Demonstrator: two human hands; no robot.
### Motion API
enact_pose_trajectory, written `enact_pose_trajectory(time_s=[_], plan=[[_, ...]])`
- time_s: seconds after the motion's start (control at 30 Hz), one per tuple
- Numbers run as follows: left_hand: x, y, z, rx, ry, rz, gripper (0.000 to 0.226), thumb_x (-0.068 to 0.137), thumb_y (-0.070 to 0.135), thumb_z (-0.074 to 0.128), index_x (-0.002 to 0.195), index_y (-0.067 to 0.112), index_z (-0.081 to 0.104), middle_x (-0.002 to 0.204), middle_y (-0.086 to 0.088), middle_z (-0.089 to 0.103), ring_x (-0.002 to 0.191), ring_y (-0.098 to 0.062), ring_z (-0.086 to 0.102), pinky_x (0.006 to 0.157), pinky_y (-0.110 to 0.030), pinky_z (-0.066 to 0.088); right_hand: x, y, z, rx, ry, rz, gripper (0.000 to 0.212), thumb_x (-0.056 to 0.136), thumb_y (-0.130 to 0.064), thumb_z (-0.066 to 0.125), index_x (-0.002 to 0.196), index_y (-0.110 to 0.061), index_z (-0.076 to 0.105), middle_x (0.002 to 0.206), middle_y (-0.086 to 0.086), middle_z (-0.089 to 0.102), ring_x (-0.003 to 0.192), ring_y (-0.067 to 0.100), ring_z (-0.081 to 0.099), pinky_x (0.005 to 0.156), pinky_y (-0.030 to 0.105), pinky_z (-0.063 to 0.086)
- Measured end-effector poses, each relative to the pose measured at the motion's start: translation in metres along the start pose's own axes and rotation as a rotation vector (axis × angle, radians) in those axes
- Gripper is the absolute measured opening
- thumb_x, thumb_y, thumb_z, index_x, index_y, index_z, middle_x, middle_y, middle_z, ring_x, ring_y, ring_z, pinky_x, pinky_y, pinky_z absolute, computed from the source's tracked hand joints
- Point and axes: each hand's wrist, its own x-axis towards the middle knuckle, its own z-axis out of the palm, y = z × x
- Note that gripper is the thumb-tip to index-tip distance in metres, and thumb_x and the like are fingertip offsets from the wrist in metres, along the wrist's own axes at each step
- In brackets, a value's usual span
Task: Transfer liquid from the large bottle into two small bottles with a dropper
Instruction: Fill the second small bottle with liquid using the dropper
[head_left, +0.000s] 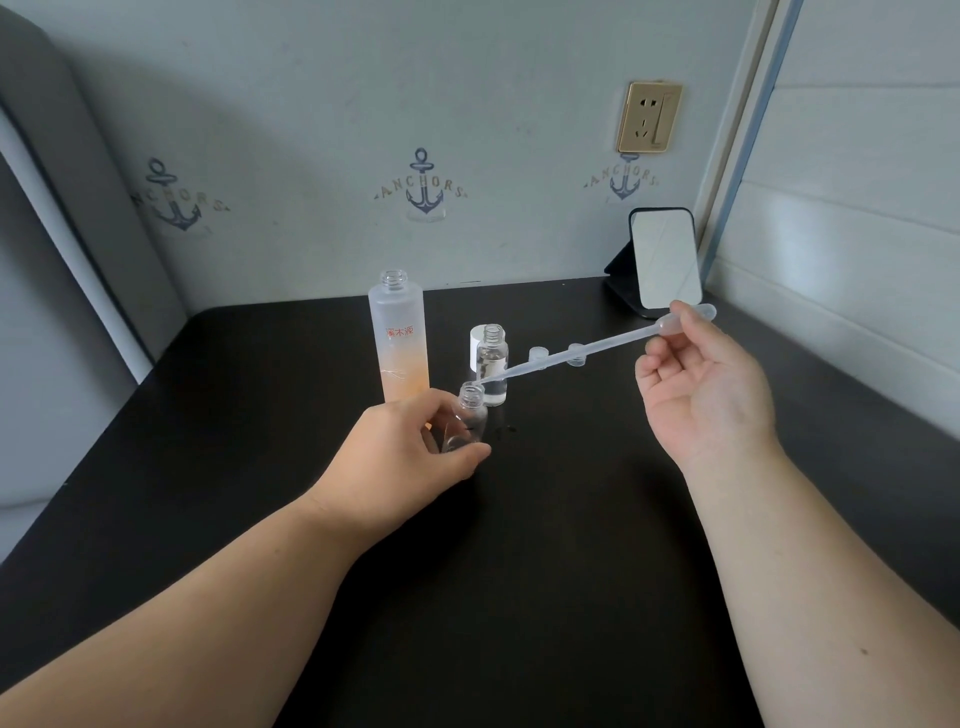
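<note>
Tabletop (519, 571): dark, bare nearest the viewer.
Left hand (410, 457): its grip is closed round a small bottle (467, 418), which is tilted and open-mouthed.
Right hand (701, 384): the bulb of a dropper (571, 356) is pinched; its tip lies at the held bottle's mouth.
Second small bottle (492, 364): upright just behind the left grip, partly filled.
Large bottle (399, 338): uncapped, just beyond the left grip.
Caps (537, 355): further back, under the dropper.
Risk: a shallow tip at a tilted mouth could let liquid be squeezed past the rim; spillage is judged likely if either grip wobbles.
</note>
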Motion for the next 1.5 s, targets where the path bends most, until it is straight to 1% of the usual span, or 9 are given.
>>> enact_pose_trajectory(time_s=[0.43,0.53,0.63,0.77,0.83,0.97,1.07,1.2,1.5], plan=[[0.000,0.002,0.000,0.038,-0.043,0.031,0.042,0.068,0.069,0.071,0.099,0.044,0.060,0.085,0.047,0.056,0.078,0.002,0.060,0.064,-0.008,0.045,-0.002,-0.001,0.001,0.037,0.039,0.023,0.012,0.091,-0.009,0.069,0.082,-0.007,0.077,0.077,0.003,0.069,0.062,0.015,0.060,0.059,0.023,0.048],[-0.004,0.001,-0.003,-0.099,0.101,0.054,0.053,0.080,0.075,0.059,0.108,0.032,0.071,0.085,0.029,0.068,0.068,-0.007,0.063,0.062,-0.020,0.050,-0.003,0.000,0.001,0.040,0.036,0.029,0.015,0.092,-0.011,0.069,0.080,-0.008,0.078,0.076,0.002,0.069,0.061,0.015,0.061,0.058,0.022,0.048],[-0.006,0.000,-0.007,-0.278,0.357,0.037,0.034,0.091,0.057,0.050,0.092,0.031,0.072,0.080,0.010,0.070,0.063,-0.007,0.061,0.061,-0.026,0.047,-0.003,-0.001,0.001,0.041,0.041,0.036,0.019,0.091,-0.011,0.069,0.075,-0.008,0.079,0.075,0.002,0.070,0.061,0.014,0.061,0.058,0.022,0.049],[0.002,-0.007,-0.013,-0.315,0.619,-0.118,0.021,0.084,0.046,0.056,0.104,0.041,0.058,0.092,0.019,0.062,0.082,-0.001,0.061,0.067,-0.017,0.047,-0.004,0.000,0.002,0.038,0.043,0.043,0.017,0.090,-0.011,0.070,0.076,-0.008,0.078,0.076,0.003,0.070,0.063,0.015,0.063,0.060,0.023,0.049],[0.009,-0.014,-0.012,-0.322,0.569,-0.174,0.045,0.082,0.036,0.066,0.126,0.036,0.052,0.102,0.021,0.060,0.094,0.006,0.059,0.071,-0.012,0.047,-0.004,0.000,0.002,0.031,0.043,0.048,0.016,0.090,-0.011,0.070,0.076,-0.007,0.078,0.077,0.003,0.071,0.064,0.016,0.064,0.060,0.023,0.049],[0.018,-0.022,-0.005,-0.336,0.369,-0.246,0.072,0.086,0.035,0.074,0.149,0.031,0.039,0.131,0.018,0.058,0.120,0.001,0.055,0.097,-0.028,0.047,-0.004,0.000,0.001,0.029,0.050,0.063,0.006,0.089,-0.009,0.071,0.088,-0.005,0.074,0.078,0.004,0.071,0.065,0.016,0.065,0.059,0.023,0.050],[0.021,-0.025,-0.002,-0.266,0.339,-0.266,0.065,0.088,0.041,0.074,0.144,0.031,0.044,0.122,0.020,0.061,0.110,-0.001,0.059,0.091,-0.027,0.050,-0.002,0.001,0.000,0.018,0.060,0.073,0.006,0.090,-0.009,0.070,0.092,-0.004,0.074,0.078,0.004,0.070,0.065,0.016,0.065,0.059,0.024,0.050],[0.021,-0.025,-0.002,-0.216,0.331,-0.258,0.043,0.088,0.042,0.073,0.122,0.046,0.047,0.098,0.033,0.058,0.089,0.023,0.055,0.071,-0.011,0.042,-0.002,0.002,0.001,0.013,0.062,0.078,0.009,0.092,-0.010,0.070,0.099,-0.004,0.071,0.080,0.004,0.071,0.066,0.015,0.066,0.060,0.023,0.051],[0.016,-0.016,-0.006,-0.234,0.333,-0.190,0.044,0.086,0.036,0.075,0.106,0.065,0.049,0.107,0.040,0.057,0.098,0.017,0.055,0.076,-0.022,0.052,-0.004,0.001,0.003,0.054,0.015,0.042,0.009,0.095,-0.010,0.068,0.091,-0.006,0.074,0.085,0.002,0.074,0.078,0.015,0.072,0.069,0.024,0.056]])
